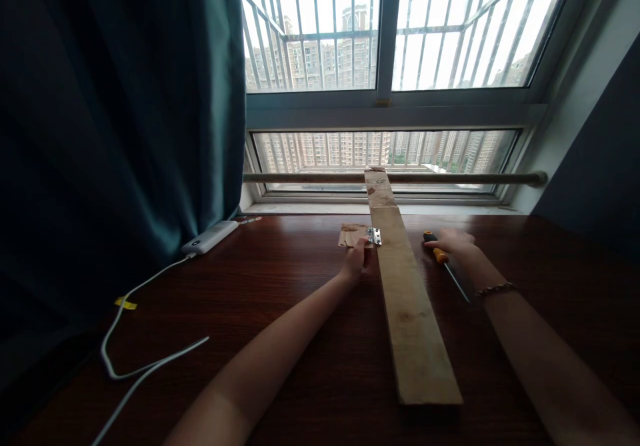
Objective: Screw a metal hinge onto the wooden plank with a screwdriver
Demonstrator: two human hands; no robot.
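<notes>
Below the barred window (320, 39), on a dark brown wooden tabletop (280, 286), a long plank (413, 319) runs lengthwise away from the person. Left hand (356, 257): thumb and fingers grip a small wood block (349, 235) just left of the plank; metal hinge (377, 235) sits where the two pieces meet. Right hand (454, 241): thumb lies across the black-and-orange handle of a screwdriver (441, 255), right of the plank, shaft toward the person; can't tell if the fingers close around it. White power strip (210, 237) far left, by the curtain (215, 93).

The right hand (456, 240) partly hides the screwdriver (441, 255); the frame crops the cable (103, 349).
</notes>
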